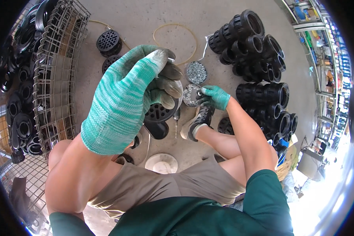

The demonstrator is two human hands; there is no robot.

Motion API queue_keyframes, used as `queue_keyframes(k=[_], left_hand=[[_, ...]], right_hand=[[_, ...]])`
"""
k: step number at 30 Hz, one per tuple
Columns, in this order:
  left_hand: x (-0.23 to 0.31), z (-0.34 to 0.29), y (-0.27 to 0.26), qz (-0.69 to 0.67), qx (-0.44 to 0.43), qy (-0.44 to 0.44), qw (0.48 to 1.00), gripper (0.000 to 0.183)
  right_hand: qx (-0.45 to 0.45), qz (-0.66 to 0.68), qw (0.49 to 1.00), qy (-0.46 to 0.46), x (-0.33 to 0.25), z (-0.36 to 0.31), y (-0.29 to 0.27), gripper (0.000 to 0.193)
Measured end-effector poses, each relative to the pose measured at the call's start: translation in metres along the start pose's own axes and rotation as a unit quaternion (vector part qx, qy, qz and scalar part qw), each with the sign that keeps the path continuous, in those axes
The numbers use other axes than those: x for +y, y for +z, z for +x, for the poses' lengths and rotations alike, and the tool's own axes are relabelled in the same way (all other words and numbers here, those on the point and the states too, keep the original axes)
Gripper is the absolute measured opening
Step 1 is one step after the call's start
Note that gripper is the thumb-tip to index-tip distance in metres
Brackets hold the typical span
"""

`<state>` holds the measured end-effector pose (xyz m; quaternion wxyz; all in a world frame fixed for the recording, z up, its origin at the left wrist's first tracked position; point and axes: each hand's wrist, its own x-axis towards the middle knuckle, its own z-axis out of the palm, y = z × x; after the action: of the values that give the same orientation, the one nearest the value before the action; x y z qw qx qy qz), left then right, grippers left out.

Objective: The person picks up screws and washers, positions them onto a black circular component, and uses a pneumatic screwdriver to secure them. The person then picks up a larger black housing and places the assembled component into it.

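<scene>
My left hand (122, 98), in a green-and-white striped glove with grey fingertips, is raised close to the camera. Its fingers curl inward, and small shiny metal pieces show between them; their exact kind is unclear. Below it, partly covered, lies a round black slotted grate (159, 113) on a black pipe-like part (158, 129). My right hand (214, 97), also gloved, reaches down to a round container of small pale rings (189, 95). Its fingers are bent together at the container's edge, and whatever they hold cannot be made out. Just beyond stands a bowl of small metal fasteners (196, 72).
Black ribbed pipe fittings (263, 94) are piled on the right. A wire cage (55, 70) full of black parts stands left, near stacked black grates (108, 41). A yellowish hose (175, 24) loops over the floor. A drill-like tool (176, 118) and white disc (161, 163) are near my feet.
</scene>
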<state>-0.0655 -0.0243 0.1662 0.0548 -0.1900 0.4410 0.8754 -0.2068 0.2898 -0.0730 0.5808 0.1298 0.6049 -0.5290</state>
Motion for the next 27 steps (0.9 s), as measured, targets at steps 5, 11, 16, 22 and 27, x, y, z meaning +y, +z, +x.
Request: queue_keyframes(k=[5, 11, 16, 22, 27], left_hand=[[-0.008, -0.004, -0.001, -0.009, -0.022, -0.008, 1.0, 0.03], [-0.026, 0.004, -0.006, -0.047, -0.022, -0.033, 0.998, 0.024], [-0.041, -0.002, -0.009, -0.081, 0.011, -0.079, 0.994, 0.023], [-0.042, -0.019, 0.0, -0.144, -0.037, -0.136, 0.98, 0.021], [-0.045, -0.022, -0.002, -0.155, -0.02, -0.137, 0.978, 0.02]], right_hand=[[-0.087, 0.069, 0.993, -0.043, -0.023, -0.041, 0.022, 0.031], [-0.08, -0.034, 0.991, -0.1, -0.071, -0.105, 0.061, 0.032], [-0.047, -0.119, 0.973, -0.191, -0.103, -0.17, 0.13, 0.027], [0.069, -0.337, 0.885, -0.314, -0.112, -0.212, 0.197, 0.023], [0.106, -0.452, 0.802, -0.376, -0.109, -0.209, 0.209, 0.024]])
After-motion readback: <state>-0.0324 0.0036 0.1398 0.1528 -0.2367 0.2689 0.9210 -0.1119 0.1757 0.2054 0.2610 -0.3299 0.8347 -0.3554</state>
